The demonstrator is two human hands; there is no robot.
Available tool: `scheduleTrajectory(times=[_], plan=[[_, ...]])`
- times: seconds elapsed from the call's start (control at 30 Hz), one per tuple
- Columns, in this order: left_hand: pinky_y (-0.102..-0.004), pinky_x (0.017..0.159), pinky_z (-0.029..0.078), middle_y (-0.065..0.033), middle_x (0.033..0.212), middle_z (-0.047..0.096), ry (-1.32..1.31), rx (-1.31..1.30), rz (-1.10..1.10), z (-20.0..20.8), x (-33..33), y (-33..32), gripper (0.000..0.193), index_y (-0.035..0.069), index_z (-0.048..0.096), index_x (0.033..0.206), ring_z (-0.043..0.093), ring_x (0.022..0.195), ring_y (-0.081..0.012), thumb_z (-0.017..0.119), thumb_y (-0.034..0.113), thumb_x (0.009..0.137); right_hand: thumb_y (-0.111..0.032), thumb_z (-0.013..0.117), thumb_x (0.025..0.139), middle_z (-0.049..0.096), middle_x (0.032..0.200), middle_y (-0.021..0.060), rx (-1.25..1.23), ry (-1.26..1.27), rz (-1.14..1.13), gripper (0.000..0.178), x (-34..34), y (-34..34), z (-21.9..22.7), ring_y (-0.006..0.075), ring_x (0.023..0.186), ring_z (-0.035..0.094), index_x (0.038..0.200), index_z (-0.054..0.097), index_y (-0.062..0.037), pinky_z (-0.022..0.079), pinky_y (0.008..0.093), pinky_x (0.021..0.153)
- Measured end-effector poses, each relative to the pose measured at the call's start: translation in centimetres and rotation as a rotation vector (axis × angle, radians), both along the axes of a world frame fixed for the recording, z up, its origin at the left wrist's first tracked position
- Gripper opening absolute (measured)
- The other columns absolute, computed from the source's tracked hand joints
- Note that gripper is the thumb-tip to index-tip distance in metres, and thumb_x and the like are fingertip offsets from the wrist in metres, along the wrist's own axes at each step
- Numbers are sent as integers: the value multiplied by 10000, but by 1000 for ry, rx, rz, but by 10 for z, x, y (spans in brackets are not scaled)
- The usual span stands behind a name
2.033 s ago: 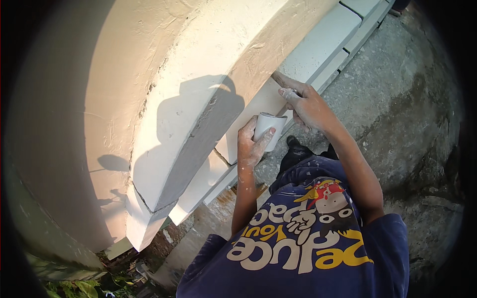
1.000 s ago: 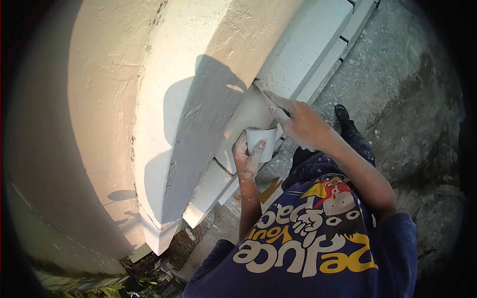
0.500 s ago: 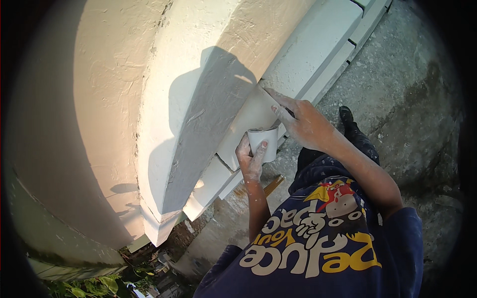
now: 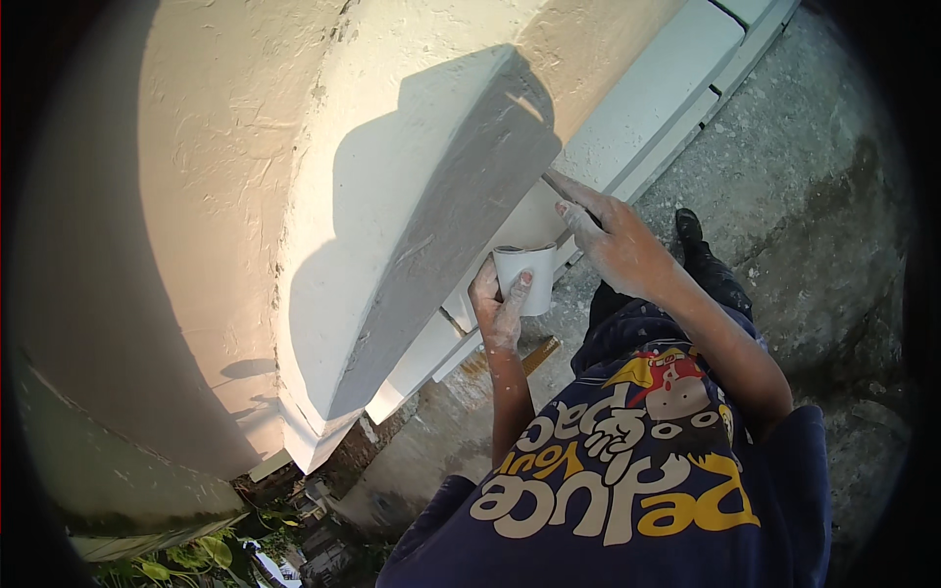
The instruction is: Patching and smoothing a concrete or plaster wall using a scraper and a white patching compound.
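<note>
A white cup (image 4: 529, 278) with an uneven, slightly squashed rim sits upright in my left hand (image 4: 500, 309), the thumb pressed on its near side and the fingers behind it. Whitish dust or paste coats both hands. My right hand (image 4: 613, 235) reaches to the seam where a shaded sloping plaster face (image 4: 451, 225) meets a white ledge (image 4: 524, 220). Its index finger stretches out with the tip at that seam, and the thumb stands apart below. The other fingers are mostly hidden. I see no clear tool in it. What the cup contains is hidden.
A cream wall (image 4: 225, 196) with rough plaster rises at the left. White stepped blocks (image 4: 657, 78) run to the upper right, beside a stained concrete floor (image 4: 784, 167). A yellowish wooden piece (image 4: 540, 355) lies beyond my left forearm. Green plants (image 4: 186, 561) grow at the lower left.
My right fingertip appears slightly further right along the seam. The wall's sloping face and my shadow have shifted up and right in the view. The cup stays in my left hand.
</note>
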State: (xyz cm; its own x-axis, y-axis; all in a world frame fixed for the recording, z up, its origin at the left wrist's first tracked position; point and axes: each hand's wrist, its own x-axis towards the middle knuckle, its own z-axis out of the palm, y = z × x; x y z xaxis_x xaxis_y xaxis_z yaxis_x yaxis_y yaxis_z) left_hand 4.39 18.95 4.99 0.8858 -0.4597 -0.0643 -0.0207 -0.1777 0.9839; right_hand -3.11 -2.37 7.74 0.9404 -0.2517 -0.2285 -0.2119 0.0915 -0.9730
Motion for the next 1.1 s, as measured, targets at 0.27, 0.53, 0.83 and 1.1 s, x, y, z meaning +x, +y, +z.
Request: scheduleTrajectory(times=[0.27, 0.53, 0.83, 1.1], plan=[[-316, 886, 526, -119, 1118, 676, 75, -365, -254, 8, 11, -15, 367, -10, 625, 1171, 652, 984, -179, 744, 199, 894, -232, 479, 1061, 591, 1369, 302, -80, -21, -52, 508, -1, 20, -21, 414, 1276, 590, 1530, 429, -44, 441, 424, 1090], [-383, 994, 519, -177, 1254, 630, 334, -242, -275, 22, 4, -27, 402, 7, 484, 1246, 631, 1150, -248, 689, 49, 903, -165, 530, 1008, 702, 1105, 259, -95, 42, -92, 432, -13, 5, -21, 390, 1009, 705, 1434, 529, -91, 528, 421, 900], [-356, 948, 491, -128, 1137, 623, 197, -123, -432, 23, -12, -22, 485, 11, 429, 1316, 597, 1061, -199, 623, -80, 880, -205, 539, 1027, 705, 1040, 275, -425, 16, -53, 392, -15, 11, -19, 456, 938, 676, 1383, 531, -43, 530, 491, 816], [-495, 1102, 422, -190, 1400, 560, -694, 196, -562, 76, -2, -71, 492, 30, 621, 1129, 524, 1307, -415, 793, 95, 673, -265, 641, 956, 681, 905, 308, -268, -106, -229, 403, -10, 31, -31, 507, 892, 655, 1240, 554, 7, 528, 514, 791]])
